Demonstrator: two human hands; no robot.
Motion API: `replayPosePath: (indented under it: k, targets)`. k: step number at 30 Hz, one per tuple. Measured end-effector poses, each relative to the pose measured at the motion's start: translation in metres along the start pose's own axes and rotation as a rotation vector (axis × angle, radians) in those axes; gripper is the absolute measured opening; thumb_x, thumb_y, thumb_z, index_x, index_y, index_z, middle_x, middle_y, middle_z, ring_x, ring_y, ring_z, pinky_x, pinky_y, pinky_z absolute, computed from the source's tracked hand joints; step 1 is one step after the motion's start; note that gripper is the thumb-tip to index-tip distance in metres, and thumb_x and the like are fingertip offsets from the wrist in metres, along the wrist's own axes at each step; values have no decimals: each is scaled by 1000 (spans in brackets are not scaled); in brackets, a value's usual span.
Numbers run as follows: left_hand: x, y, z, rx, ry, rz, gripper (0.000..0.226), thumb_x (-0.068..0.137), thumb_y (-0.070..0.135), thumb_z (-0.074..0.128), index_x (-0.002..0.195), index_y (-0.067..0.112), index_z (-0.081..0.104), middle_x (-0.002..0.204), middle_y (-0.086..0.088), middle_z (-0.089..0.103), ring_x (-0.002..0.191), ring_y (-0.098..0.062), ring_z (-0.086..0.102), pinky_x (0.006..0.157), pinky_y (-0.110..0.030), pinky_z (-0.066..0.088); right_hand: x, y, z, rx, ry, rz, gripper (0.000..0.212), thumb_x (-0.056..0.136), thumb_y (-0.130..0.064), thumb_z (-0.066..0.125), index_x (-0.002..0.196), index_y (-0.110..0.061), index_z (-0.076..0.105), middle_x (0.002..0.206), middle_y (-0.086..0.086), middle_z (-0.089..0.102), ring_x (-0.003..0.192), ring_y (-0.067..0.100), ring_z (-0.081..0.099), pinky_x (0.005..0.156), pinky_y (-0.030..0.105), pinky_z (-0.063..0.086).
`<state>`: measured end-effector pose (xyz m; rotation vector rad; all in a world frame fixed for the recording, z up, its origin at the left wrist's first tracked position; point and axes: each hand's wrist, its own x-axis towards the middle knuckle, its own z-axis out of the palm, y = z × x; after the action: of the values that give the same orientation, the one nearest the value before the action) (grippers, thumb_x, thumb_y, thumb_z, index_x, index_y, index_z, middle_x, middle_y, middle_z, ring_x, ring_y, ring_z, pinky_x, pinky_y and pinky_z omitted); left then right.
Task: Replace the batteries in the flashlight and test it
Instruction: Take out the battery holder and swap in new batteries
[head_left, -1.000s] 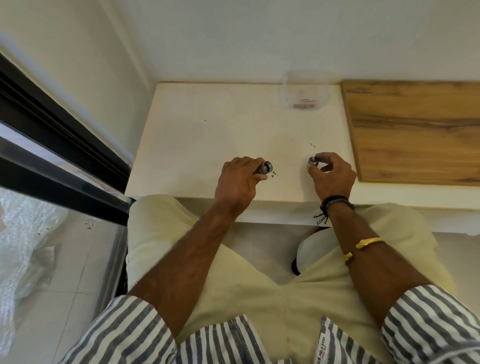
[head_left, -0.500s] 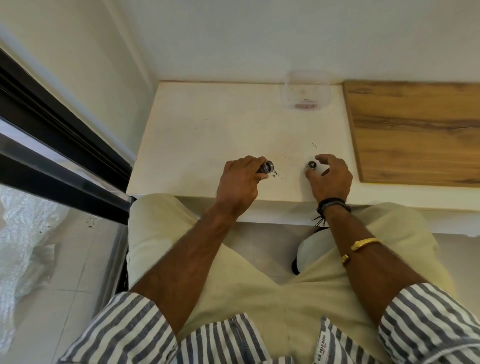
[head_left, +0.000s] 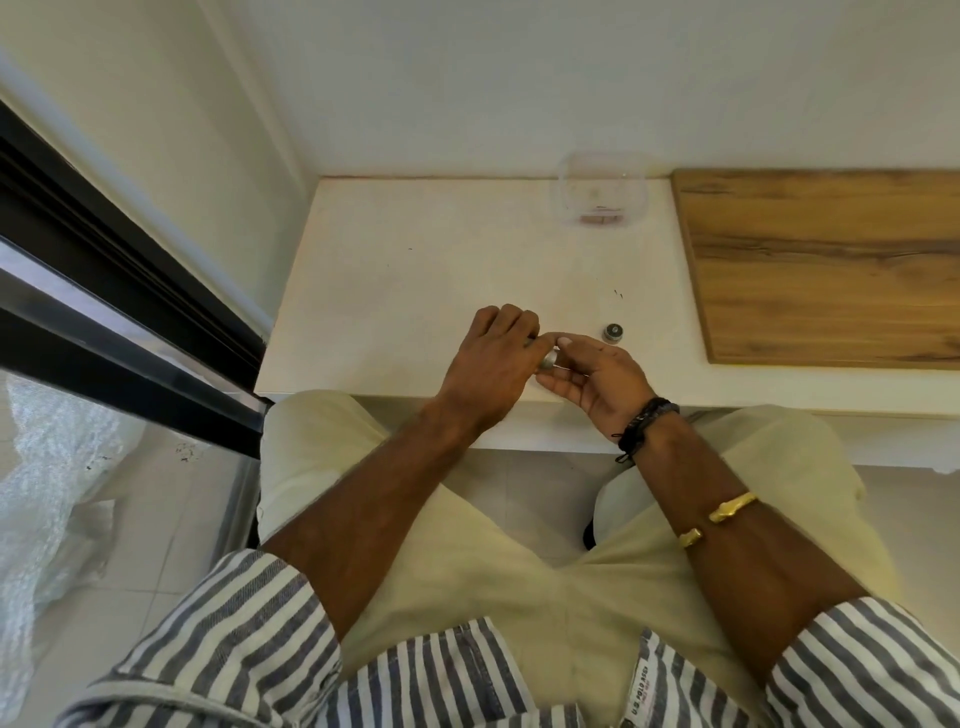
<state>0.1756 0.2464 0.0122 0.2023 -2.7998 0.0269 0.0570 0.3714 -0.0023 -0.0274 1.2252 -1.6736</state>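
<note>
Left hand (head_left: 493, 358) is wrapped tight around the flashlight (head_left: 548, 359), fingers curled over the barrel so that only its silver end pokes out at the thumb side. Right hand (head_left: 597, 374) sits just beside it at 3 o'clock, palm up and loosely cupped, with nothing visible in it. Its thumb tip is right at the rim; whether it touches, I cannot tell.

The barrel's long axis runs roughly from 10 o'clock to 4 o'clock across the counter's (head_left: 415, 270) near edge. The exposed end points at the waiting right palm. Most of the body is buried in the fist, so the tilt is hard to read.

The end cap (head_left: 613, 332) stands alone on the counter at 2 o'clock from the flashlight's mouth, apart from both hands. So I judge this the emptying step: cap off, old cells about to be tipped out. Next move calls for tilting the mouth down and catching what slides out in the cupped palm.

Further out, a clear plastic tub (head_left: 602, 192) sits at 12 o'clock against the wall and a wooden board (head_left: 831, 265) at 2 o'clock.
</note>
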Motion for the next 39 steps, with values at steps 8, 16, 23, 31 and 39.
replayPosePath:
  k: [8, 16, 23, 31, 39]
  targets:
    - [0, -5, 4, 5, 24, -17, 33, 81, 3, 64, 113, 11, 68, 105, -9, 63, 103, -30, 55, 91, -43, 43, 0, 1, 0, 36, 20, 8, 17, 99, 0, 59, 109, 6, 71, 106, 21, 76, 96, 31, 76, 79, 31, 63]
    - [-6, -18, 5, -142, 114, -287, 28, 85, 11, 71, 111, 22, 68, 105, -2, 65, 103, -24, 54, 88, -36, 39, -4, -4, -5, 77, 135, -62, 14, 95, -2, 65, 105, 8, 68, 101, 20, 75, 83, 30, 77, 73, 30, 64]
    - [-8, -25, 7, -531, 199, -546, 23, 92, 13, 66, 114, 17, 67, 103, -2, 71, 97, -22, 59, 81, -39, 52, -5, -8, -8, 119, 115, -125, 10, 94, 3, 64, 102, 5, 69, 96, 13, 78, 94, 31, 74, 82, 33, 63]
    - [-7, -26, 14, -744, 220, -702, 29, 92, 10, 66, 121, 13, 66, 115, -1, 71, 90, 15, 62, 87, -12, 53, -4, -7, -5, 123, 98, -139, 12, 95, 7, 60, 103, 7, 68, 102, 16, 76, 97, 31, 74, 81, 32, 64]
    - [-8, -31, 20, -765, 181, -771, 29, 93, 11, 64, 121, 18, 63, 115, -1, 72, 101, -8, 66, 91, -22, 51, -3, -6, -5, 139, 100, -134, 12, 94, 7, 60, 102, 6, 68, 101, 16, 77, 94, 31, 75, 84, 34, 63]
